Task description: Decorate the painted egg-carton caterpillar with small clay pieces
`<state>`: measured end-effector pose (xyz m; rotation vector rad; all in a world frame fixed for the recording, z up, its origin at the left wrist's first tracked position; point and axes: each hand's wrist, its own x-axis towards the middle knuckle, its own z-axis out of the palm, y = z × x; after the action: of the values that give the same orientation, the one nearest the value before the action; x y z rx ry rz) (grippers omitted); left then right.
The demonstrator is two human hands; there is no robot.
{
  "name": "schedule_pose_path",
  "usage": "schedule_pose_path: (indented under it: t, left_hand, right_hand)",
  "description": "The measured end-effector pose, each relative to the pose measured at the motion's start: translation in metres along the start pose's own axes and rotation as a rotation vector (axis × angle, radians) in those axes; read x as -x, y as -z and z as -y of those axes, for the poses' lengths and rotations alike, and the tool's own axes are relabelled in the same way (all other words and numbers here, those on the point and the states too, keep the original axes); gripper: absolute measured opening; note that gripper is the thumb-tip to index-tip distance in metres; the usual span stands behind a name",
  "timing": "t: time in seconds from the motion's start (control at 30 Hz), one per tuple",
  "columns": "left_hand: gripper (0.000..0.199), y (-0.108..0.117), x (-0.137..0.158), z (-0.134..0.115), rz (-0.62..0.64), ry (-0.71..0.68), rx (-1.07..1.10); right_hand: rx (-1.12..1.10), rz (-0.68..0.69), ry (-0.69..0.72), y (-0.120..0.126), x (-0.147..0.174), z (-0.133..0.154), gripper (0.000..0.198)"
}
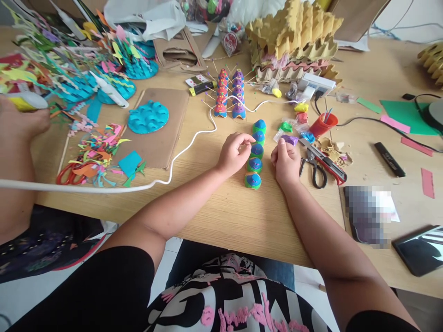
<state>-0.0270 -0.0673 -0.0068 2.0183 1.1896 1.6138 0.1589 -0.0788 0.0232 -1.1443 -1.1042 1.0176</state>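
A strip of egg-carton cups (256, 150), painted blue on top and green below, lies lengthwise in front of me. Small marks dot its blue tops. My left hand (234, 154) is at its left side, fingers curled and the index fingertip and thumb against the upper cups. To the right of the strip, my right hand (287, 161) is closed, thumb pressed on the bent index finger. Whatever is pinched there is too small or hidden to make out. Scissors (316, 170) with black handles and a red utility knife (325, 161) lie just beyond that hand.
Two painted carton strips (238, 94) with pins sticking out stand behind. A white cable (194, 138) crosses the table. An orange cup (323, 124) and small clay packets (290, 139) lie right. Paper scraps (100, 152) are left, beside another person's hand (27, 120).
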Motion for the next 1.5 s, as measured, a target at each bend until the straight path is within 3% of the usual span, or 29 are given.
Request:
schedule_pose_path:
  t: [0.07,0.27,0.47,0.63,0.77,0.97,1.13,1.5]
  left_hand:
    - [0.020,-0.001,-0.001,0.002,-0.020,0.013,-0.018]
    - [0.021,-0.016,-0.029,0.021,-0.101,0.260,0.070]
    - [0.018,-0.037,-0.048,0.033,-0.231,0.358,0.210]
    - [0.010,-0.034,-0.040,0.034,-0.162,0.230,0.155]
    - [0.009,-0.028,-0.040,0.027,-0.090,0.169,0.038]
    - [0.015,-0.022,-0.041,0.012,0.029,-0.076,-0.076]
    - [0.027,-0.021,-0.042,0.012,0.082,-0.096,-0.132]
    - [0.025,-0.025,-0.043,0.015,0.108,-0.077,-0.119]
  right_hand:
    - [-0.076,-0.017,0.006,-0.001,-0.003,0.000,0.062]
    - [-0.234,-0.071,-0.143,-0.009,-0.032,0.006,0.041]
    - [-0.096,-0.108,0.098,-0.012,-0.041,-0.007,0.054]
    - [0.028,0.049,0.120,-0.008,-0.036,-0.019,0.061]
    - [0.013,0.041,0.093,-0.005,-0.042,-0.020,0.063]
    - [0.077,0.092,0.111,-0.010,-0.036,-0.007,0.070]
    - [0.097,0.089,0.113,-0.012,-0.032,-0.002,0.068]
    - [0.039,0.121,0.099,-0.011,-0.034,-0.007,0.062]
